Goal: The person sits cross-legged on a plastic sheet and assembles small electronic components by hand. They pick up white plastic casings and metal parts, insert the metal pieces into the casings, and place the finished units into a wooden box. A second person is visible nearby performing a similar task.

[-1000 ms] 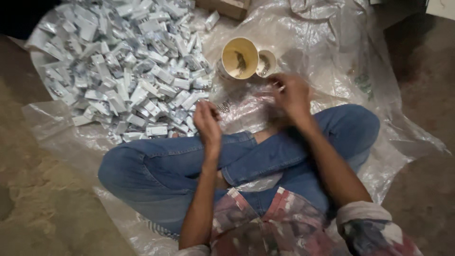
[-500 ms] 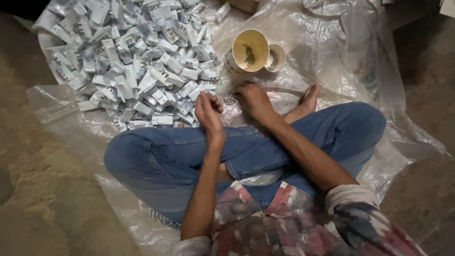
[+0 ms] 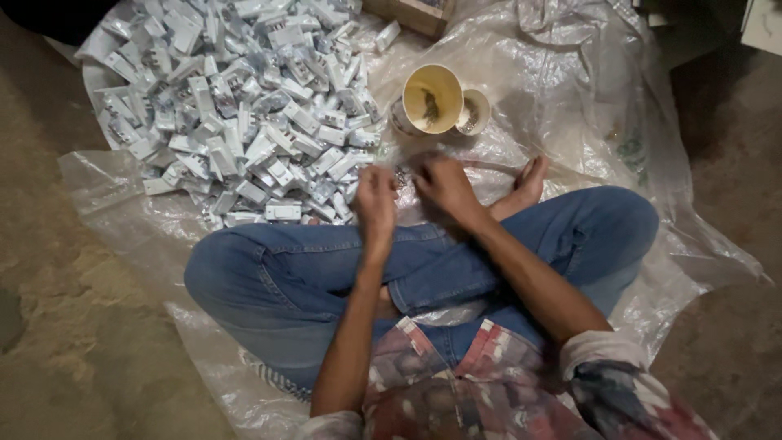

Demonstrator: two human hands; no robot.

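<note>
I sit cross-legged in blue jeans on a clear plastic sheet (image 3: 700,236). My left hand (image 3: 376,195) and my right hand (image 3: 444,186) are close together just in front of my knees, fingers curled around a small pale part (image 3: 401,174) between them; how each hand grips it is hard to make out. A large heap of small white plastic parts (image 3: 244,106) lies to the far left, its near edge next to my left hand.
Two cups (image 3: 432,99) with small bits inside stand just beyond my hands. A cardboard box (image 3: 415,12) sits at the top edge. My bare foot (image 3: 528,183) rests right of my right hand. Bare dirt floor (image 3: 73,326) surrounds the sheet.
My right hand has come back from near the cups toward my left hand. Both hands now meet in front of my knees. The view has shifted slightly.
</note>
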